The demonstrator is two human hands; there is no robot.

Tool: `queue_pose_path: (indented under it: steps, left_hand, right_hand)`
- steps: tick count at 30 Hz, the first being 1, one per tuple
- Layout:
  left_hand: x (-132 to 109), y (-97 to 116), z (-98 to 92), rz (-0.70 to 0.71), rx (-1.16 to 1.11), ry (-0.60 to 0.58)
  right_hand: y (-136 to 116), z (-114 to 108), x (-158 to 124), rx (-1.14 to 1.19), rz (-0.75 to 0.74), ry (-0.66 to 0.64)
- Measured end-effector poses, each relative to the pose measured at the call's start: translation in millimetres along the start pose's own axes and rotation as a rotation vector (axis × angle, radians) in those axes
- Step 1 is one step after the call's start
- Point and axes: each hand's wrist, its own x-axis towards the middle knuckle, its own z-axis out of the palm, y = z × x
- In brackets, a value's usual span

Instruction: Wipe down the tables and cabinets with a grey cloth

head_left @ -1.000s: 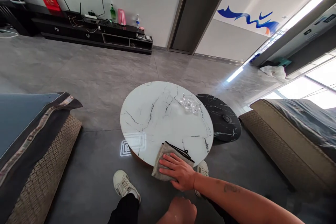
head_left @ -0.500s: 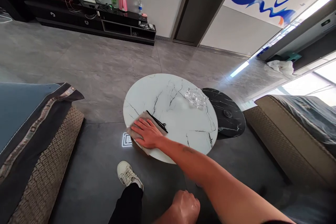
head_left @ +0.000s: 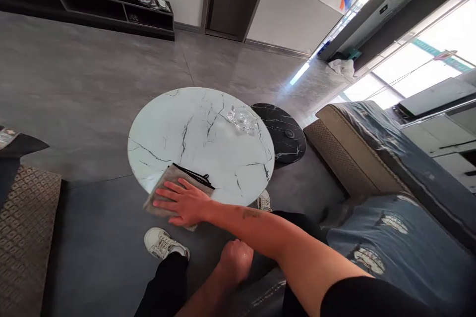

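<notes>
My right hand [head_left: 184, 203] lies flat, fingers stretched out, on a grey cloth [head_left: 170, 177] with a black trim. The cloth sits on the near-left rim of a round white marble table [head_left: 201, 129] and hangs slightly over the edge. My left hand [head_left: 235, 259] is curled into a fist low in view, resting by my knee above my black trouser leg, with nothing visible in it. A clear glass dish [head_left: 242, 118] stands at the table's far right side.
A smaller black marble table [head_left: 279, 133] tucks under the white one at the right. A sofa [head_left: 353, 158] with a blue cover stands right, a patterned seat [head_left: 26, 237] left. My white shoe [head_left: 161, 243] is on the grey floor. A dark cabinet [head_left: 92, 5] lines the far wall.
My right hand slid the cloth from the near-right rim across to the left rim, then a little back toward me. The view turned rightward. My left fist stayed low.
</notes>
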Motion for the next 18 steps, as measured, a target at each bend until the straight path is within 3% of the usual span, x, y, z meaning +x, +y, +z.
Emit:
queue_pose_path:
  steps: [2,5,10,14,18]
  left_hand:
    - [-7.1,1.3,-2.5,-0.047,0.043,0.003]
    - [-18.1,5.6,-10.7,-0.06,0.083,-0.063]
    - [-22.7,9.3,-22.9,-0.094,0.084,-0.127]
    - [-12.6,8.1,-21.9,-0.111,0.072,-0.154]
    - [-4.1,8.5,-16.9,-0.108,0.07,-0.175]
  right_hand:
    - [15.8,-2.4,-56.3,0.026,-0.052,-0.041]
    - [59.2,-8.8,-136.6,0.078,-0.095,-0.121]
    - [136.0,-25.7,-241.1,0.113,-0.001,-0.144]
    - [183.2,-42.3,-286.2,0.033,0.293,-0.066]
    - [238.6,-55.9,-297.1,-0.084,0.691,0.047]
